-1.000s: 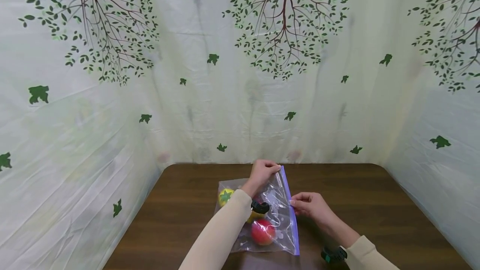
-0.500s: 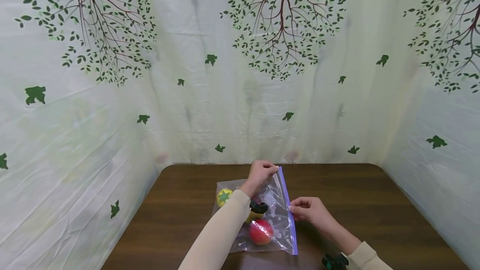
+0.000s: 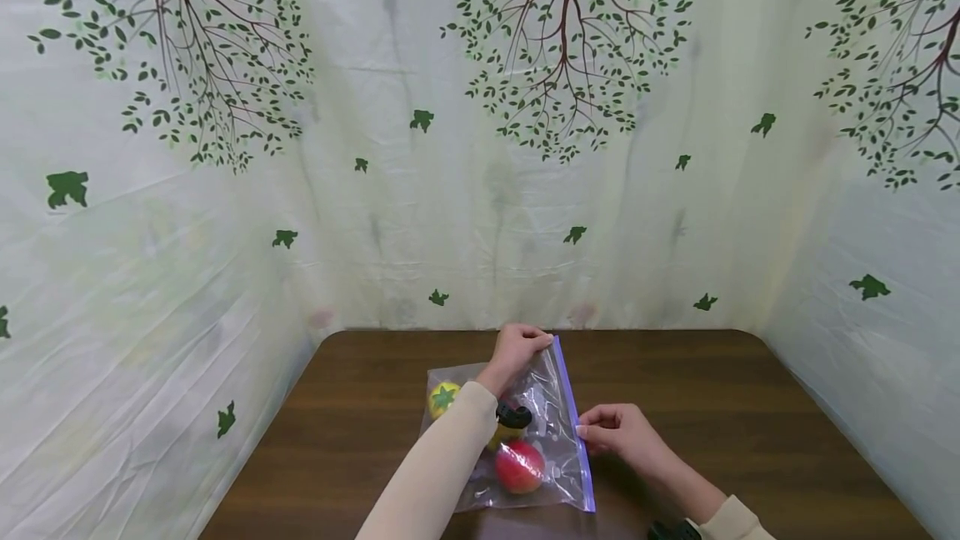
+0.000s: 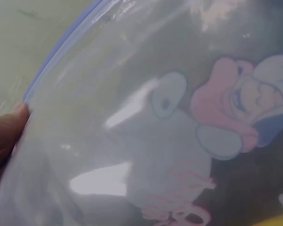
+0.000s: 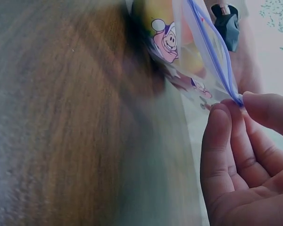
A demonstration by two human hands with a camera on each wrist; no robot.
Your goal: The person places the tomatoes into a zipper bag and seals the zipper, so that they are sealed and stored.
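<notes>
A clear zip bag [image 3: 558,477] with a purple zip strip [image 3: 570,397] lies on the table. Pale cartoon figures are printed on it, plain in the left wrist view. Inside show a red apple-like round fruit [image 3: 520,467], a yellow fruit with a green star-shaped top [image 3: 444,397], and another yellow piece [image 3: 504,437] partly behind the left wrist. My left hand [image 3: 516,350] pinches the bag's far corner at the strip's end. Partway down the strip, my right hand [image 3: 624,438] pinches it between thumb and fingers, as the right wrist view [image 5: 245,160] confirms.
The brown wooden table [image 3: 697,390] ends at a rounded back edge. Behind and at both sides hangs a pale curtain [image 3: 480,190] with printed trees and leaves. My left forearm lies across part of the bag. Both wrists wear dark bands.
My right hand has slid a little along the purple strip toward the near end. My left hand keeps its hold on the far corner. The whole view has shifted slightly.
</notes>
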